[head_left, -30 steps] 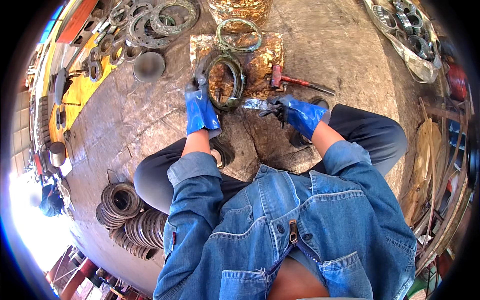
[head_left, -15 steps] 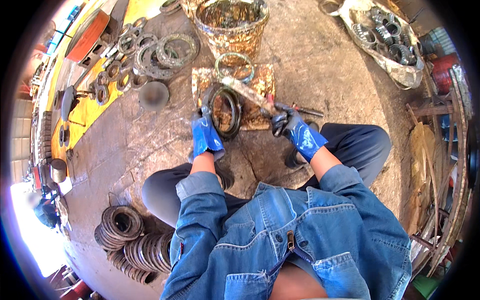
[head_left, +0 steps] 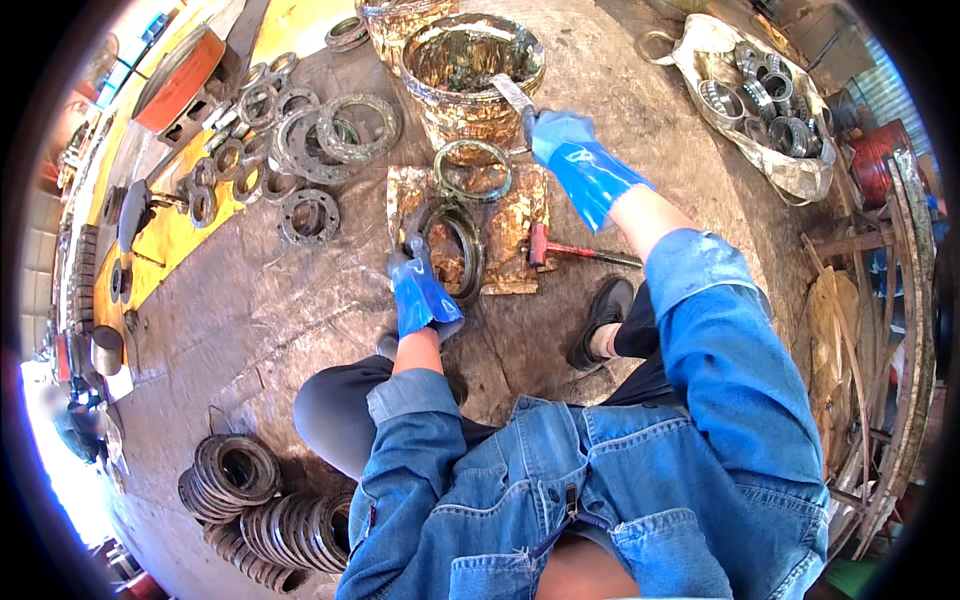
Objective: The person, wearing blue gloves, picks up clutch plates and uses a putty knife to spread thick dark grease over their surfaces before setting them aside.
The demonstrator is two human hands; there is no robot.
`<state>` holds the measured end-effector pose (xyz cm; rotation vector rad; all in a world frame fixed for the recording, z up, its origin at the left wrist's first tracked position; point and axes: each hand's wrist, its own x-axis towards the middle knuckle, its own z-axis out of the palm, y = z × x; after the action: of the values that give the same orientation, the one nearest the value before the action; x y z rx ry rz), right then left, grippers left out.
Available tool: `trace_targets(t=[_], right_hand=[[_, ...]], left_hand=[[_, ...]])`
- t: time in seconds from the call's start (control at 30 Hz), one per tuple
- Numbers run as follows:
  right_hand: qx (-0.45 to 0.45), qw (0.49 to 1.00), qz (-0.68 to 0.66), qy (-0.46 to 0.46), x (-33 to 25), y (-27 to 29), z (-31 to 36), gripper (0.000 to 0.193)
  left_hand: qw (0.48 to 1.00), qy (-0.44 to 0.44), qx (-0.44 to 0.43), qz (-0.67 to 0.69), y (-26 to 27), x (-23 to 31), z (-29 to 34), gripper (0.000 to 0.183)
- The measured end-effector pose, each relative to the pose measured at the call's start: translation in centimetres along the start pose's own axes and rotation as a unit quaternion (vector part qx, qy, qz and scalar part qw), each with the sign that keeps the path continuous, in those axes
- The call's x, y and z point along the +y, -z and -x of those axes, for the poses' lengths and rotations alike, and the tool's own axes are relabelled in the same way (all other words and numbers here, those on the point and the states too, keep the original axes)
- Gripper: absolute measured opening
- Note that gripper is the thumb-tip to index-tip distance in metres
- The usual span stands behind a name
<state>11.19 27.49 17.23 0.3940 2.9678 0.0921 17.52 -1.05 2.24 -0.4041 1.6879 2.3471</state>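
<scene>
My left hand, in a blue glove, is closed on the near left side of a dark, greasy metal ring. The ring stands tilted on a grease-stained board. In my right hand, also gloved, is a flat scraper, its blade end at the right rim of a grease-caked bucket. The glove hides the handle. A thinner metal ring rests at the board's far edge, close to the bucket. A red hammer lies across the board's right edge.
Several metal rings and flanges lie at the far left. Ring stacks stand near my left knee. At the far right a white sack holds bearings. Wooden frames line the right side; a second bucket stands behind the first.
My right hand has carried the scraper from above the board out to the bucket rim. The left hand keeps hold of the ring. The hammer now shows fully.
</scene>
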Motion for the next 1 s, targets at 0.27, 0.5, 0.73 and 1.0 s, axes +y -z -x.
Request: trace_targets(t=[0.27,0.5,0.73,1.0], right_hand=[[-0.173,0.921,-0.347,-0.032,0.7,-3.6,9.4,0.035],[-0.242,0.657,-0.665,-0.261,-1.0,-20.9,7.2,0.025],[-0.276,0.680,-0.642,-0.222,-2.1,-20.0,3.2,0.026],[-0.194,0.868,-0.456,0.043,-3.7,-13.9,3.5,0.039]], left_hand=[[1.000,-0.004,0.015,-0.013,1.1,0.1,-0.1,0.034],[1.000,-0.001,0.004,-0.029,0.3,0.1,-0.9,0.032],[0.999,0.022,0.025,-0.031,-0.3,0.6,-0.9,0.032],[0.994,0.027,0.040,-0.100,0.8,1.3,-1.9,0.030]])
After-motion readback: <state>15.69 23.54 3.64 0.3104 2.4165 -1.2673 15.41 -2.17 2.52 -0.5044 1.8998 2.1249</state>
